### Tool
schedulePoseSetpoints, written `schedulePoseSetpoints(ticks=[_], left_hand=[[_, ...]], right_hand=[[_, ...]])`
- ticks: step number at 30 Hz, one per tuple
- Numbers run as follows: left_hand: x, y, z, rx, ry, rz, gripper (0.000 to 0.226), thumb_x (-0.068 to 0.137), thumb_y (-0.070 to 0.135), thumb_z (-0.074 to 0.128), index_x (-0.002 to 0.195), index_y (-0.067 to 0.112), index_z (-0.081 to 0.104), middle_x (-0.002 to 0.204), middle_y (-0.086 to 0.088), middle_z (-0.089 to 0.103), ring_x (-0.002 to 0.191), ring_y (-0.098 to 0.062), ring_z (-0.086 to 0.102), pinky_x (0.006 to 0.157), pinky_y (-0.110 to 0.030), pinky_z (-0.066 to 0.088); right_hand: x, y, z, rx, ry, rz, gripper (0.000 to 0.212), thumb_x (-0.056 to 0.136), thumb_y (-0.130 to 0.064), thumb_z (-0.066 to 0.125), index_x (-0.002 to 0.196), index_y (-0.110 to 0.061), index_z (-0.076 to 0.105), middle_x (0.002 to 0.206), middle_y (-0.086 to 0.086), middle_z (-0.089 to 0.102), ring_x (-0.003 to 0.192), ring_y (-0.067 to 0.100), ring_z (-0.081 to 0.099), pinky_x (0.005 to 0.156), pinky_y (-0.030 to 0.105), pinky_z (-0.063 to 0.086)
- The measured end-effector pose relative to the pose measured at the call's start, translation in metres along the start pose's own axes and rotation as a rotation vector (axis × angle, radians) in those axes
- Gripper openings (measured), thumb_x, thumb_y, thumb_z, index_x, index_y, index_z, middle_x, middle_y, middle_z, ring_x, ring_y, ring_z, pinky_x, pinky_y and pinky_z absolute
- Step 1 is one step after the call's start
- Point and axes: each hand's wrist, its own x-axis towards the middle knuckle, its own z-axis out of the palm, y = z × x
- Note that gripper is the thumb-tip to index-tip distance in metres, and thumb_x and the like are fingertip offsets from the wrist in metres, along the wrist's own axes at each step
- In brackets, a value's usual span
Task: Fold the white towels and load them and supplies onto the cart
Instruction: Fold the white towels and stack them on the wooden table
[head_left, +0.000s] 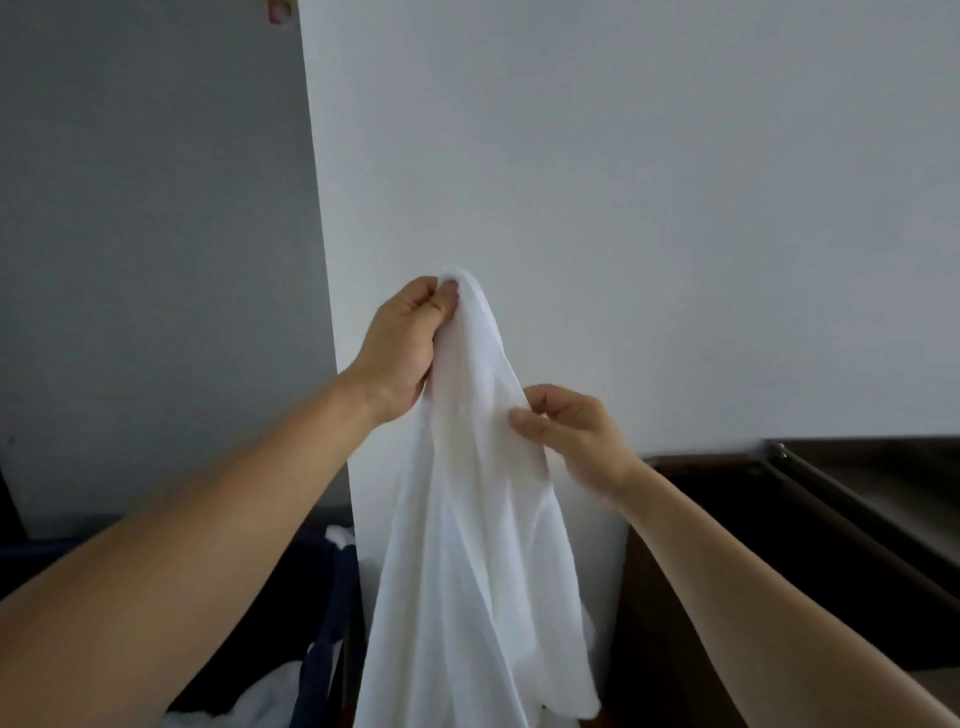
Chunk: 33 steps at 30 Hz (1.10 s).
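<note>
Where the towel hangs: soft white terry towel (467, 545), centre of the frame, held up before the pale wall, with its tail running out past the bottom edge.
Left hand (402, 343): fingers curled, thumb pressed against them, pinching the bunched top of the cloth.
Right hand (576, 436): thumb and forefinger nip a fold on the cloth's right side, lower down; the other fingers are curled behind.
Long axis: near upright, peak toward the top of the frame, free end toward the bottom.
Risk one: I judge my right pinch sits on a fold, not a sure corner, so drawing the hands apart could twist the cloth.
Risk two: the hanging end is near the dark blue fabric bin (322, 597) at lower left. It could snag, or drop in if my light pinch slips.
Nearby: dark brown wooden unit (831, 519), lower right.
</note>
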Motion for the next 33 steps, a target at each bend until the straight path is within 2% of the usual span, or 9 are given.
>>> schedulePoseSetpoints(ticks=[3, 8, 10, 14, 19, 22, 26, 30, 33], left_hand=[[0.013, 0.020, 0.007, -0.059, -0.030, -0.024, 0.028, 0.088, 0.044, 0.058, 0.092, 0.016, 0.062, 0.088, -0.008, 0.050, 0.085, -0.023, 0.047, 0.078, -0.041, 0.042], [0.023, 0.024, 0.012, 0.049, 0.008, 0.072, 0.028, 0.098, 0.038, 0.053, 0.079, 0.018, 0.056, 0.073, 0.003, 0.045, 0.075, -0.016, 0.043, 0.070, -0.033, 0.038], [0.027, 0.021, 0.007, 0.208, 0.069, 0.137, 0.033, 0.101, 0.037, 0.050, 0.072, 0.022, 0.052, 0.066, 0.013, 0.044, 0.066, -0.009, 0.041, 0.063, -0.028, 0.035], [0.034, 0.018, -0.003, 0.360, 0.139, 0.203, 0.034, 0.100, 0.041, 0.050, 0.067, 0.030, 0.054, 0.060, 0.023, 0.046, 0.057, 0.000, 0.040, 0.059, -0.025, 0.034], [0.039, 0.015, -0.007, 0.368, 0.127, 0.148, 0.032, 0.094, 0.045, 0.052, 0.071, 0.025, 0.058, 0.064, 0.018, 0.047, 0.062, -0.007, 0.043, 0.059, -0.032, 0.037], [0.039, 0.008, -0.011, 0.366, 0.144, 0.121, 0.032, 0.092, 0.044, 0.052, 0.063, 0.031, 0.058, 0.059, 0.020, 0.046, 0.056, -0.003, 0.041, 0.058, -0.028, 0.035], [0.042, 0.006, -0.017, 0.368, 0.164, 0.126, 0.033, 0.092, 0.043, 0.054, 0.067, 0.022, 0.057, 0.063, 0.017, 0.044, 0.062, -0.006, 0.039, 0.062, -0.029, 0.032], [0.039, 0.000, -0.012, 0.421, 0.072, 0.117, 0.043, 0.091, 0.041, 0.056, 0.086, -0.002, 0.055, 0.070, 0.002, 0.043, 0.065, -0.012, 0.039, 0.062, -0.031, 0.031], [0.038, -0.008, -0.011, 0.442, 0.049, 0.053, 0.041, 0.097, 0.034, 0.056, 0.091, -0.007, 0.055, 0.075, -0.005, 0.042, 0.069, -0.018, 0.038, 0.062, -0.032, 0.031]], right_hand=[[0.009, -0.014, 0.006, -0.138, 0.127, -0.106, 0.022, 0.088, -0.019, 0.073, 0.072, -0.033, 0.076, 0.123, -0.016, 0.060, 0.100, 0.004, 0.063, 0.082, 0.021, 0.051], [0.006, -0.019, 0.001, -0.202, 0.172, -0.003, 0.018, 0.089, -0.027, 0.073, 0.075, -0.016, 0.074, 0.069, -0.003, 0.062, 0.062, 0.012, 0.058, 0.060, 0.032, 0.048], [0.006, -0.026, -0.004, -0.200, 0.235, -0.071, 0.019, 0.087, -0.024, 0.074, 0.074, -0.011, 0.073, 0.071, 0.001, 0.061, 0.066, 0.013, 0.057, 0.063, 0.032, 0.047], [0.008, -0.038, -0.012, -0.189, 0.362, -0.160, 0.022, 0.086, -0.022, 0.075, 0.065, -0.029, 0.073, 0.074, -0.012, 0.066, 0.069, 0.005, 0.061, 0.066, 0.022, 0.048], [-0.004, -0.021, -0.022, -0.443, 0.063, 0.198, 0.027, 0.089, -0.028, 0.072, 0.081, -0.001, 0.072, 0.069, 0.006, 0.057, 0.065, 0.017, 0.050, 0.064, 0.030, 0.041], [-0.006, -0.021, -0.036, -0.507, 0.084, 0.194, 0.035, 0.088, -0.027, 0.072, 0.083, 0.008, 0.066, 0.068, 0.007, 0.051, 0.064, 0.016, 0.043, 0.063, 0.029, 0.036], [-0.012, -0.012, -0.042, -0.579, 0.260, 0.101, 0.029, 0.085, -0.026, 0.073, 0.061, -0.012, 0.063, 0.053, -0.010, 0.050, 0.050, 0.005, 0.041, 0.054, 0.023, 0.037], [-0.028, 0.021, -0.038, -0.690, 0.104, 0.222, 0.035, 0.086, -0.022, 0.072, 0.058, -0.006, 0.058, 0.048, -0.010, 0.042, 0.045, 0.005, 0.033, 0.049, 0.019, 0.032], [-0.035, 0.040, -0.045, -0.660, 0.103, 0.291, 0.041, 0.085, -0.022, 0.074, 0.048, -0.019, 0.057, 0.041, -0.014, 0.045, 0.039, 0.003, 0.038, 0.043, 0.011, 0.030]])
